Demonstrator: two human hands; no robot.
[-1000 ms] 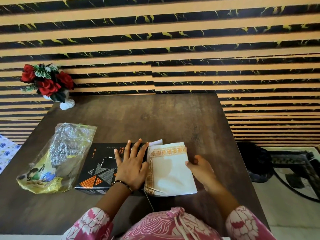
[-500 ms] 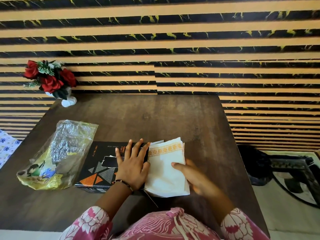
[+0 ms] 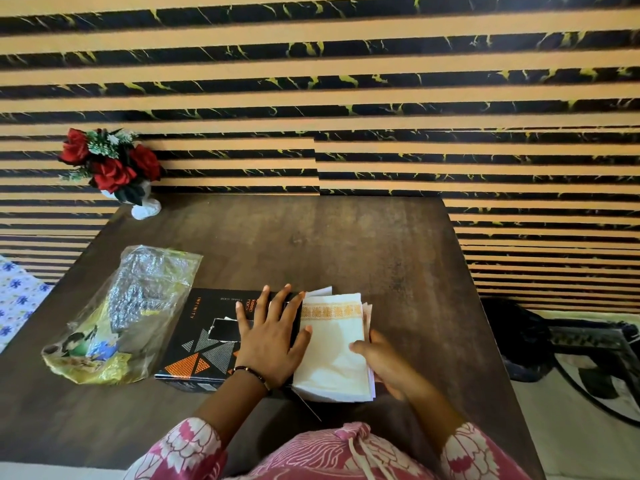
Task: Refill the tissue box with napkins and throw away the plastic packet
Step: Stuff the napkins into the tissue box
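A stack of white napkins (image 3: 332, 348) with an orange patterned band stands tilted against the right end of a black tissue box (image 3: 207, 337) near the front of a dark wooden table (image 3: 346, 247). The right hand (image 3: 388, 365) grips the stack, thumb on its face; the left hand (image 3: 273, 337) presses flat, fingers spread, on the box. A crumpled plastic packet (image 3: 128, 313) lies just left of the box, red roses in a white vase (image 3: 114, 168) at the far corner.

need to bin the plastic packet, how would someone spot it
On the dark wooden table, look along its left side, left of the black tissue box. The plastic packet lies there: crumpled, see-through, with yellow print, unlike the stiff box.
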